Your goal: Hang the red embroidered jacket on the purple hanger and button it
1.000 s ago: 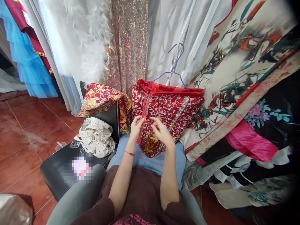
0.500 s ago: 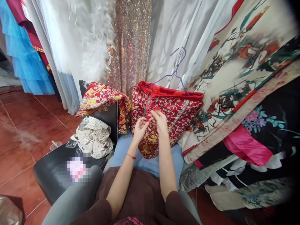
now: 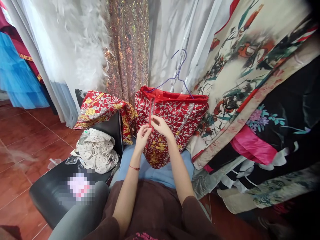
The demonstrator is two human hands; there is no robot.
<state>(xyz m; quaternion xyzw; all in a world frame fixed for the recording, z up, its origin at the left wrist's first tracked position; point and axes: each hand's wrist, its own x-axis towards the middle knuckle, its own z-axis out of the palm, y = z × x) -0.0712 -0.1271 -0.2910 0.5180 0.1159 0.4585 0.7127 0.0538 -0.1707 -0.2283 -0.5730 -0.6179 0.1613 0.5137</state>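
A red skirt-like garment point(image 3: 190, 116) with silver and gold embroidery hangs upright in front of me from a purple wire hanger point(image 3: 178, 74). A narrow red ribbon point(image 3: 150, 115) runs down from its waistband. My left hand point(image 3: 143, 136) has thumb and fingertips pinched on the ribbon's lower part, with a red cord bracelet at the wrist. Close beside it on the right, my right hand point(image 3: 162, 126) is bent inward, fingers closed around the same ribbon; its fingertips are partly hidden. Below the hands the garment rests over blue cloth point(image 3: 130, 163).
To the left, a black chair point(image 3: 47, 190) bears a dotted white cloth bag point(image 3: 97, 150), and a red embroidered piece point(image 3: 100, 106) lies over its backrest. A cream floral garment point(image 3: 232, 73) and dark clothes hang at right. A sequinned gold cloth point(image 3: 127, 46) hangs behind.
The view has turned slightly right, so things sit further left. My right hand has come lower and more sideways at the ribbon, its fingers reaching left; my left hand keeps its pinch.
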